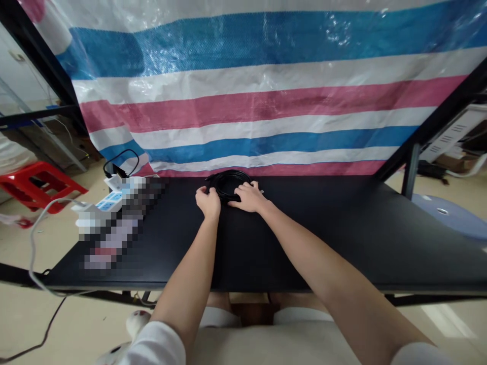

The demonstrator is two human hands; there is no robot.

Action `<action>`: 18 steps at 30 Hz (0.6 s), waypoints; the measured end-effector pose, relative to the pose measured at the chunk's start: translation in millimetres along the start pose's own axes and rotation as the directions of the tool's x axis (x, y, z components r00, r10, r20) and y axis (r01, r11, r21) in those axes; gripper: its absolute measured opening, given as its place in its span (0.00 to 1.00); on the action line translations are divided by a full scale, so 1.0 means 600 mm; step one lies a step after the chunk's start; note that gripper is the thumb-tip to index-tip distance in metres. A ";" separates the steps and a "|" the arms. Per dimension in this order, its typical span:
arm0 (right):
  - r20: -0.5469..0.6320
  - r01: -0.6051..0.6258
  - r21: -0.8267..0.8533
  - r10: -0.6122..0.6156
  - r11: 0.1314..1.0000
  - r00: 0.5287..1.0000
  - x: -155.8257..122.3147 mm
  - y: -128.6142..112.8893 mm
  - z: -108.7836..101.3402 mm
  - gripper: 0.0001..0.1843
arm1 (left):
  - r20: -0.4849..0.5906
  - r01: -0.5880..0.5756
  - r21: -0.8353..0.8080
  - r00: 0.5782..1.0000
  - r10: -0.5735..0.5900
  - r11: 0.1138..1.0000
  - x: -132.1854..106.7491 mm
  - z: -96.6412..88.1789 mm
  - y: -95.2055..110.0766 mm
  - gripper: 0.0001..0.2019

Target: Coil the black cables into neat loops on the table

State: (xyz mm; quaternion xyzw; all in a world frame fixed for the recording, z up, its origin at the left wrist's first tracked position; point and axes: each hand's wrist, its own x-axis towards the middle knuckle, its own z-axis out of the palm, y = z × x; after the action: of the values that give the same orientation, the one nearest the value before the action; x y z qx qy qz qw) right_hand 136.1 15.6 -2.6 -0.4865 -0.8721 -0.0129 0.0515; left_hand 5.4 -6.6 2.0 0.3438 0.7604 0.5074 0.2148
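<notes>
A coil of black cable lies on the black table near its far edge, against the striped tarp. My left hand is curled on the coil's left side, fingers closed on the cable. My right hand rests on the coil's right side, fingers bent over it. Both forearms reach straight out from my lap.
A white power strip with a black cord plugged in sits at the table's left end, beside a blurred patch. A striped blue, pink and white tarp hangs behind. A red stool stands on the floor at left, black frame posts at both sides.
</notes>
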 end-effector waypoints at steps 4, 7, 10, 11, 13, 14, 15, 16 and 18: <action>-0.029 -0.023 0.002 0.023 1.000 0.999 -0.050 0.022 -0.003 0.23 | -0.027 -0.006 -0.023 1.000 0.006 1.000 0.000 -0.001 0.002 0.09; -0.066 -0.076 -0.004 0.075 0.997 0.995 -0.093 0.049 -0.002 0.23 | -0.027 -0.037 -0.022 0.999 0.037 0.999 -0.001 0.001 -0.002 0.06; -0.089 -0.166 -0.006 0.165 0.986 0.982 -0.126 0.082 -0.002 0.24 | -0.015 -0.070 -0.006 0.997 0.070 0.998 -0.003 0.003 -0.005 0.04; -0.095 -0.202 -0.003 0.200 0.979 0.975 -0.133 0.093 -0.001 0.24 | -0.002 -0.078 0.004 0.997 0.078 0.997 -0.004 0.003 -0.005 0.04; -0.114 -0.277 0.003 0.276 0.961 0.954 -0.141 0.112 -0.001 0.25 | 0.033 -0.098 0.032 0.995 0.097 0.995 -0.007 0.002 -0.003 0.03; -0.125 -0.314 0.005 0.312 0.950 0.942 -0.141 0.120 0.000 0.25 | 0.053 -0.109 0.047 0.993 0.107 0.993 -0.009 0.001 -0.002 0.04; -0.135 -0.346 0.009 0.344 0.938 0.929 -0.140 0.127 0.001 0.26 | 0.073 -0.122 0.062 0.990 0.117 0.991 -0.010 0.001 -0.001 0.04; -0.141 -0.376 0.013 0.374 0.927 0.917 -0.137 0.132 0.002 0.26 | 0.093 -0.135 0.075 0.987 0.128 0.988 -0.012 0.001 0.000 0.04; -0.143 -0.427 0.030 0.427 0.904 0.893 -0.127 0.139 0.004 0.27 | 0.127 -0.157 0.093 0.981 0.145 0.983 -0.013 0.002 0.000 0.04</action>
State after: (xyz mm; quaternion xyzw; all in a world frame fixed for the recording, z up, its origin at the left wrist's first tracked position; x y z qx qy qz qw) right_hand 246.7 -4.6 -15.1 -0.6637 -0.7379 -0.0379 0.1164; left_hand 11.5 -12.0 1.6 0.4409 0.7429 0.4611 0.2027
